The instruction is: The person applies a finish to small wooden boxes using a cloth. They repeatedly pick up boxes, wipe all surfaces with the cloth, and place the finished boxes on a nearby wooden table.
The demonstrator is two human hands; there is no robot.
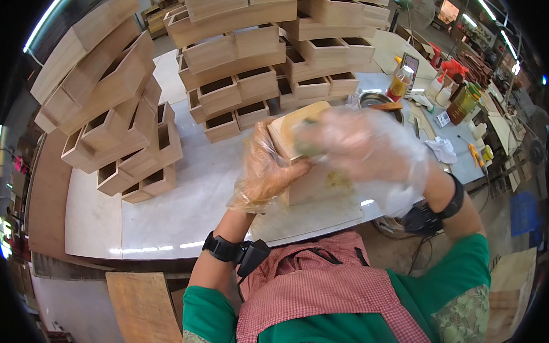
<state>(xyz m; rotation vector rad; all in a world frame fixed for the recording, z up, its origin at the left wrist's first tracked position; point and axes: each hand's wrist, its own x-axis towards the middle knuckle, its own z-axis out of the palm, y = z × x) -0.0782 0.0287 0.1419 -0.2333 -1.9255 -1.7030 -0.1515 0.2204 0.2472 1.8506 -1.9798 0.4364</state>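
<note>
My left hand (263, 169), in a clear plastic glove, grips the left side of a pale wooden box (298, 117) held tilted over the table. My right hand (361, 145), also gloved, is smeared by motion over the box's right side. Its fingers press a green pad (309, 137), probably a sponge, against the wood. A wet-looking yellowish stain (338, 179) marks the surface below that hand. The underside of the box is out of sight.
Tall stacks of wooden drawer boxes (238, 85) stand at the back and at the left (134, 146). To the right are a round metal bowl (378, 99), a bottle of amber liquid (399, 83), a white cloth (442, 149) and yellow-handled pliers (473, 153).
</note>
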